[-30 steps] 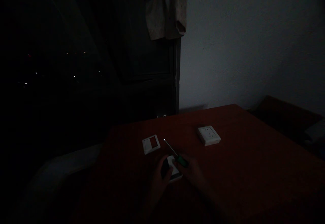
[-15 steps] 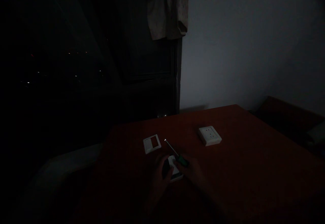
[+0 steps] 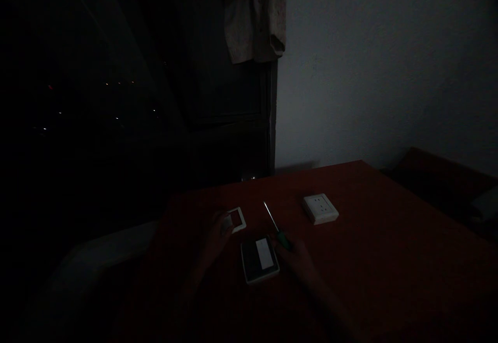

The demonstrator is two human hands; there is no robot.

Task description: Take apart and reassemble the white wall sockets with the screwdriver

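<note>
My right hand [image 3: 298, 255] is closed round the green handle of a screwdriver [image 3: 271, 217], its bright metal shaft pointing away and slightly left. To the left, my left hand [image 3: 216, 231] has its fingers closed on the left part of a white rectangular cover frame [image 3: 241, 219], where a white panel piece shows between thumb and fingers. Whether the grip is on the frame itself or only that piece is hard to make out. Between the hands lies a square switch box [image 3: 261, 279] with a white rim, a dark inside and a white rectangular piece [image 3: 265, 254] on its right side.
A white socket box [image 3: 321, 208] stands on the reddish-brown table [image 3: 373, 239] at the back right. Behind the table are a dark window, a hanging curtain [image 3: 254, 16] and a pale wall [image 3: 369, 73]. The room is very dim.
My left hand has left the switch box and moved up and left to the cover frame. My right hand has shifted slightly right, off the box, with the screwdriver now pointing more straight ahead.
</note>
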